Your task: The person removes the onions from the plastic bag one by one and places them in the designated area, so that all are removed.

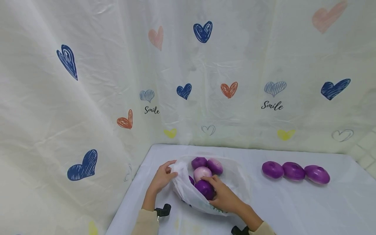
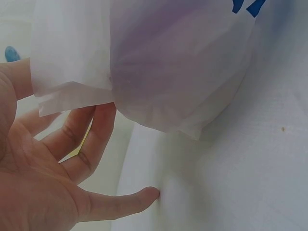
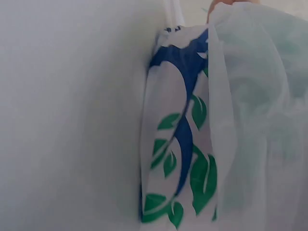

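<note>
A white plastic bag (image 1: 235, 176) lies with its mouth spread, holding several purple onions (image 1: 215, 166), among them a paler one (image 1: 202, 173). My left hand (image 1: 161, 178) pinches the bag's left rim; in the left wrist view its little finger sticks out below the bag (image 2: 178, 82). Inside the mouth, my right hand (image 1: 224, 195) grips a dark purple onion (image 1: 204, 189) at the front. The right wrist view shows mostly the bag's side with blue and green leaf print (image 3: 178, 144), and only a bit of skin at the top.
On the right of the white-covered table (image 1: 282, 202), three purple onions (image 1: 293, 171) stand in a row, close together. A white curtain (image 1: 249, 58) printed with hearts hangs behind the table and along its left side.
</note>
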